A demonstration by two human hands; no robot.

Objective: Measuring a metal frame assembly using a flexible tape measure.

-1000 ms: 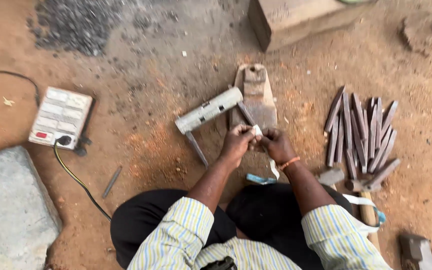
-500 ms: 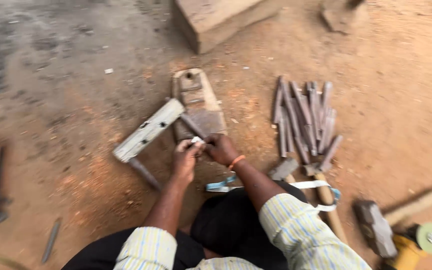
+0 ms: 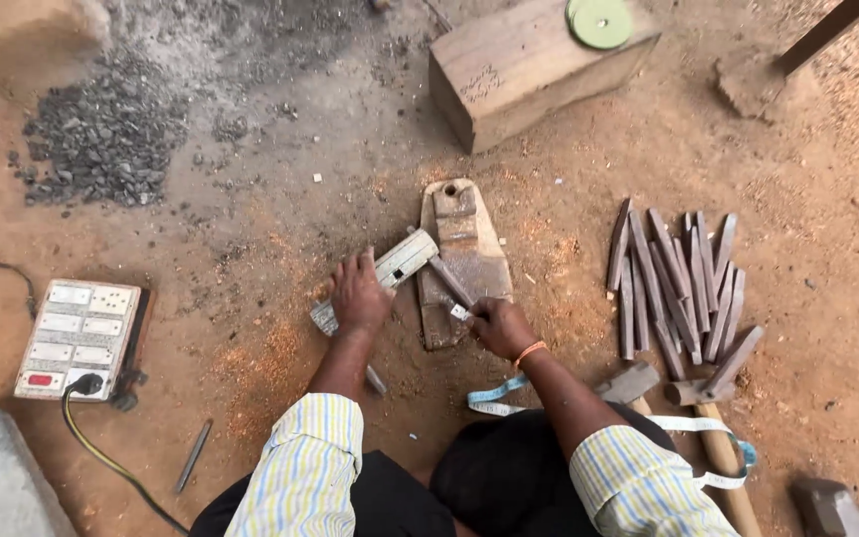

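Observation:
I sit on a dirt floor. My left hand (image 3: 358,294) lies on a pale metal bar (image 3: 405,259) that slants across the ground, gripping it near its middle. My right hand (image 3: 499,326) pinches a small white piece (image 3: 459,312) at the lower end of a thin dark metal rod (image 3: 449,281). That rod rests on a worn wooden block (image 3: 464,239) in front of me. The bar's upper end touches the block's left side.
Several dark metal chisels (image 3: 673,283) lie in a heap to the right, with hammers (image 3: 638,383) below them. A blue measuring tape (image 3: 494,393) lies by my knee. A switchboard (image 3: 77,338) with a cable is at left, a wooden beam (image 3: 534,65) ahead, gravel (image 3: 101,139) at upper left.
My hands were together over the rod on the block; now my left hand has moved left onto the pale bar. The camera view has swung back and forth.

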